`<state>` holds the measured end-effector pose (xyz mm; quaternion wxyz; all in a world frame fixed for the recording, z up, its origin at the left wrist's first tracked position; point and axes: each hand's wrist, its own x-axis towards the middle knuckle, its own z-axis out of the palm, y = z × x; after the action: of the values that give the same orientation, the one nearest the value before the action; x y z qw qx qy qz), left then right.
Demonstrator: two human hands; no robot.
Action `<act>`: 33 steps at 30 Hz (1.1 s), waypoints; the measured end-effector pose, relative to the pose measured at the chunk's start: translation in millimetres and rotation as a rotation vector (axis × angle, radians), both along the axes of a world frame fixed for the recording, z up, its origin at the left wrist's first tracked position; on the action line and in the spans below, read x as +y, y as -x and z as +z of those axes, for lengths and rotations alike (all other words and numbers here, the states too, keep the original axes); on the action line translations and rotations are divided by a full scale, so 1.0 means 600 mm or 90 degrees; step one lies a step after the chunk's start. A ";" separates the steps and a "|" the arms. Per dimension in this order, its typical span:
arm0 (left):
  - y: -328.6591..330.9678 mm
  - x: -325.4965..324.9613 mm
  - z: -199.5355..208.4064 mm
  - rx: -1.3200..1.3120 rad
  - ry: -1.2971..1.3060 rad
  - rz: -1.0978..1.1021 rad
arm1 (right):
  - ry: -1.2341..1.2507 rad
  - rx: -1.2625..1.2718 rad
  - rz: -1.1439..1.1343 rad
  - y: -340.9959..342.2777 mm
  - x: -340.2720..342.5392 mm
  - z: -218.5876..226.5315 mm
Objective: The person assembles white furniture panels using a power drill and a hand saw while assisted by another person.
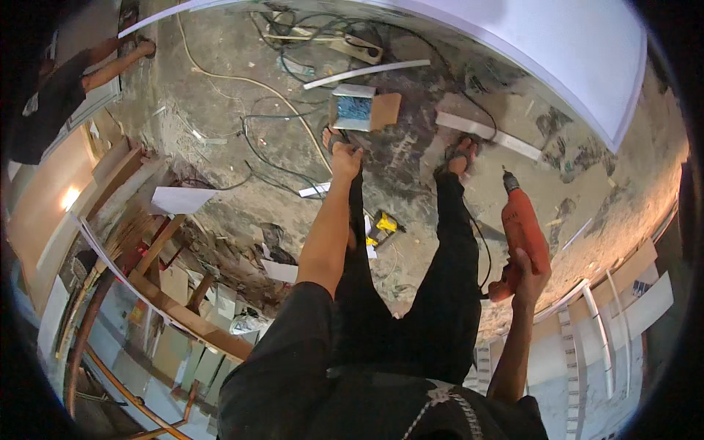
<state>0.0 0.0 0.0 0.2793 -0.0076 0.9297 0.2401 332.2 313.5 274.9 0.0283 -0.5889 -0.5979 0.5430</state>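
In my right hand (529,277) is a red corded power drill (522,224), gripped by its handle with the bit pointing away from me. Its dark cord hangs beside my right leg. My left hand (346,160) is stretched out ahead with its fingers drawn together. Whatever they may hold is too small to make out. Just beyond that hand, an opened cardboard box (385,110) with many small blue pieces (353,108) inside stands on the floor. Between my legs lies a yellow and black power tool (385,226).
A large white panel (565,59) spans the far right. Cords (286,95), white strips (367,74) and a flat light bar (488,133) litter the concrete floor. Wood offcuts and boards (183,315) crowd the left. Another person (59,103) is at the far left.
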 end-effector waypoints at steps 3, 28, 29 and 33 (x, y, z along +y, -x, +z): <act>-0.075 -0.072 -0.042 -0.029 0.115 -0.202 | 0.052 -0.004 -0.165 0.043 -0.113 0.044; 0.035 -0.073 -0.169 0.028 0.064 -0.048 | 0.068 0.253 0.035 0.298 -0.249 -0.078; 0.022 -0.047 -0.166 -0.012 0.106 -0.054 | 0.103 0.244 -0.015 0.285 -0.243 -0.080; 0.026 -0.073 -0.166 0.004 0.137 -0.016 | 0.094 0.194 -0.003 0.246 -0.250 -0.110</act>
<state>-15.8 -43.8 -99.8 0.2772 -0.0253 0.9509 0.1355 184.8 163.6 208.9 0.0762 -0.5018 -0.5437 0.6685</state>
